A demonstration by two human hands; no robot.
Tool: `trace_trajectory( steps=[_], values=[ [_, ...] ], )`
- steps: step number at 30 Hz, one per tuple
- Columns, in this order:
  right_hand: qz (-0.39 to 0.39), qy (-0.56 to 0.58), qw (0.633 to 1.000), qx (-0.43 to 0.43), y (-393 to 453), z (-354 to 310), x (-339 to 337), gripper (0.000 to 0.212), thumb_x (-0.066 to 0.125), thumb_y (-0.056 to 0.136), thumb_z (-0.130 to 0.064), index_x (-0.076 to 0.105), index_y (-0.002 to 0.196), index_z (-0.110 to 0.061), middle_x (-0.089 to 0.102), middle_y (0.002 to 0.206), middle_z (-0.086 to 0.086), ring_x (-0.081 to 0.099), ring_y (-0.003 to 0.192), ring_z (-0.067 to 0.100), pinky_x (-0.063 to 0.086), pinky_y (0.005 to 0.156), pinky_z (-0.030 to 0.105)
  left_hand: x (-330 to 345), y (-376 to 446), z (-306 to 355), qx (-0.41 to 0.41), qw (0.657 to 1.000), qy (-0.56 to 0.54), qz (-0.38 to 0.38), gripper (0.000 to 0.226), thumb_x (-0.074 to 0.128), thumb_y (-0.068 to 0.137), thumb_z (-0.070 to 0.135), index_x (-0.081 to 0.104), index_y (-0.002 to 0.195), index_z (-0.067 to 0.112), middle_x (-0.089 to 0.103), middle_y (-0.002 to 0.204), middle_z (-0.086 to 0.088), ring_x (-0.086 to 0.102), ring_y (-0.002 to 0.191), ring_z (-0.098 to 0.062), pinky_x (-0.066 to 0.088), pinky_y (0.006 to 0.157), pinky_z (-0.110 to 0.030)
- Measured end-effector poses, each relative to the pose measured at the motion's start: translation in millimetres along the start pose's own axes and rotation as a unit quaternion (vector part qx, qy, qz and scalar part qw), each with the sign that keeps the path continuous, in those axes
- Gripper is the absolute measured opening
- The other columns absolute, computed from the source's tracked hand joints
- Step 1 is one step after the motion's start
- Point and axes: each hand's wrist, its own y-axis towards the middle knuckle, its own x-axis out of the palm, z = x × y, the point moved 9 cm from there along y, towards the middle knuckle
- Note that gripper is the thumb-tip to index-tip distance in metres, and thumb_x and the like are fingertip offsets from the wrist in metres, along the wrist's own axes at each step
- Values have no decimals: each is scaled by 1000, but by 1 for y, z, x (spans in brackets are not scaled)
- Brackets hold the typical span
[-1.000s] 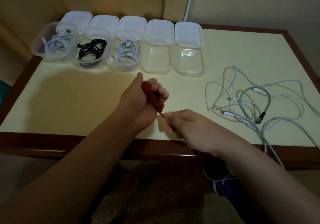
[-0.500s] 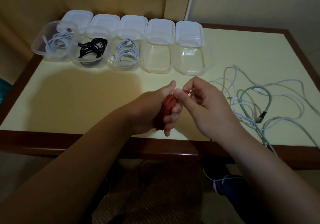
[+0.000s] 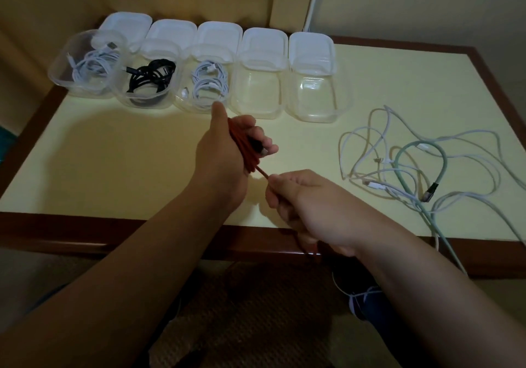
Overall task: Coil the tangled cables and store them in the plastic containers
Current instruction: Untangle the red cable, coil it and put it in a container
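A red cable point(image 3: 244, 147) is wound in loops around my left hand point(image 3: 225, 154), which is raised over the middle of the table with fingers curled on the coil and a dark plug end. My right hand point(image 3: 307, 199) pinches the loose red strand near the table's front edge, pulling it taut down and toward me. Five clear plastic containers stand in a row at the back. The left three hold coiled cables, white point(image 3: 91, 61), black point(image 3: 150, 78) and white point(image 3: 209, 83). The fourth container point(image 3: 257, 105) and fifth container point(image 3: 316, 111) are empty.
A tangle of white cables point(image 3: 381, 151) and a pale green cable point(image 3: 407, 151) with a dark plug lies on the right of the cream table point(image 3: 113, 154); strands hang over the front edge. White lids lean behind the containers. Walls close the back.
My right hand swung from up beside the coil back down to the front edge, drawing the red strand taut. My left hand turned and lifted toward the containers.
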Motion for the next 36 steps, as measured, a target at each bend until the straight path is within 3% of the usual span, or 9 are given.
trace_trajectory(
  steps=[5, 8, 10, 14, 18, 22, 28, 33, 36],
  values=[
    [91, -94, 985, -113, -18, -36, -15, 33, 51, 100, -23, 58, 72, -8, 38, 56, 0, 34, 45, 9, 26, 51, 30, 18, -9, 18, 143, 900, 407, -66, 61, 27, 112, 38, 66, 76, 9, 67, 58, 1, 62, 54, -5, 43, 56, -11],
    [127, -96, 969, -187, -31, -56, -27, 33, 51, 103, -15, 59, 71, -12, 46, 49, -12, 44, 44, 3, 32, 50, 20, 21, -10, -3, 77, 846, 508, -144, 62, 29, 112, 36, 62, 64, 14, 64, 51, 1, 58, 49, -6, 43, 60, -19],
    [181, -110, 953, -215, -34, -63, -42, 30, 50, 105, -12, 60, 76, -12, 51, 49, -18, 50, 48, 0, 33, 51, 11, 20, -17, -26, -28, 848, 481, -219, 64, 25, 112, 39, 61, 68, 9, 63, 54, -5, 61, 52, -17, 46, 63, -28],
    [234, -29, 962, -135, -14, -38, -74, 30, 51, 102, -18, 52, 72, -19, 41, 52, -15, 37, 47, 3, 29, 55, 26, 31, -40, -54, -181, 863, 342, -325, 77, 18, 105, 65, 56, 66, 9, 49, 50, -10, 53, 47, -25, 49, 59, -35],
    [147, 102, 983, -38, 10, 0, -65, 26, 51, 103, -27, 57, 81, -15, 50, 71, 5, 45, 62, 24, 26, 45, 24, 56, -57, -50, -255, 874, 104, -399, 71, 17, 103, 62, 49, 62, 13, 36, 44, -2, 42, 41, -16, 48, 46, -26],
    [72, 161, 984, 10, 19, 25, -33, 36, 40, 107, -23, 57, 118, 7, 48, 90, 17, 36, 58, 23, 18, 40, 18, 55, -47, -43, -282, 887, -92, -354, 56, 24, 107, 48, 50, 67, 17, 44, 48, 5, 46, 48, -11, 47, 50, -24],
    [-16, 50, 998, 39, 19, 32, -9, 36, 37, 110, -29, 50, 79, -19, 37, 60, -5, 26, 46, 8, 17, 38, 21, 26, -19, -34, -200, 954, -178, -139, 54, 32, 108, 47, 54, 69, 16, 43, 56, 6, 49, 51, -11, 50, 51, -22],
    [39, -217, 972, -77, -1, 4, -2, 36, 46, 108, -33, 58, 82, -11, 51, 64, -4, 45, 56, 10, 36, 59, 32, -1, 6, -11, -32, 993, 99, -52, 58, 28, 111, 45, 57, 78, 9, 57, 54, -4, 59, 53, -21, 53, 57, -30],
    [54, -248, 958, -137, -15, -14, -1, 31, 48, 106, -30, 61, 83, -15, 53, 65, -4, 48, 58, 8, 33, 57, 26, 6, 2, -4, 46, 913, 393, -100, 62, 26, 112, 41, 63, 73, 10, 65, 57, -2, 61, 56, -15, 48, 59, -21]
  ],
)
